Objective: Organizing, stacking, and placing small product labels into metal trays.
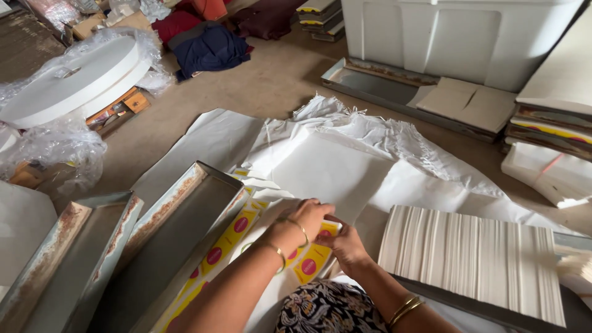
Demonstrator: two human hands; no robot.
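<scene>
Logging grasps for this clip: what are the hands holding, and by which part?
Both the left hand and the right hand pinch a yellow label sheet at its upper end, where it lies on white paper.

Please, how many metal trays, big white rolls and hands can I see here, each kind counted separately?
Metal trays: 3 (tray one, tray two, far tray)
Big white rolls: 1 (white roll)
Hands: 2 (left hand, right hand)
Total: 6
</scene>
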